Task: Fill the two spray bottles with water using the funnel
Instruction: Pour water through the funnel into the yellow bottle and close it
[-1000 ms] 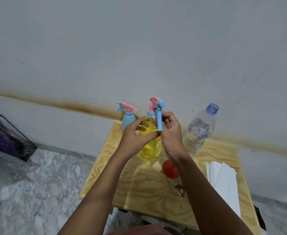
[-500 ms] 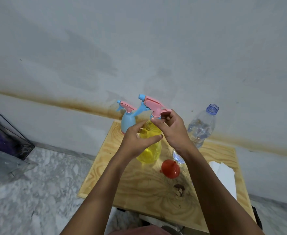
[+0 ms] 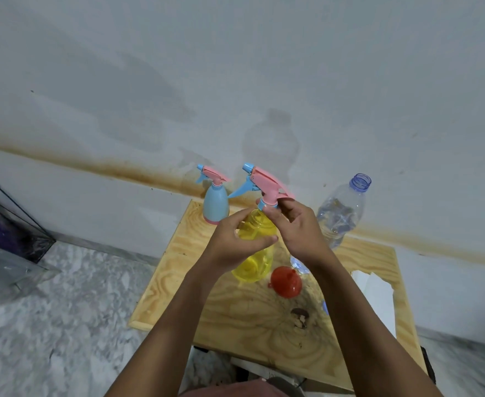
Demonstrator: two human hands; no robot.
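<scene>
A yellow spray bottle [image 3: 255,262] stands near the middle of the small wooden table [image 3: 184,270]. My left hand [image 3: 232,239] wraps around its body. My right hand [image 3: 295,227] pinches the collar of its pink and blue spray head [image 3: 261,181], whose nozzle points left. Behind it, at the table's back left corner, stands a blue spray bottle [image 3: 215,204] with its pink head on. A red funnel [image 3: 286,283] lies on the table just right of the yellow bottle. An uncapped clear water bottle [image 3: 341,216], partly filled, stands at the back right.
White papers [image 3: 375,293] lie along the table's right side. A small blue cap [image 3: 325,307] shows beside my right forearm, near a dark knot [image 3: 300,318] in the wood. The wall is close behind the table. A glass container [image 3: 9,224] sits on the marble floor at left.
My right hand has turned the spray head on the yellow bottle, so its nozzle swung from facing me round to the left. The left hand kept hold of the bottle's body.
</scene>
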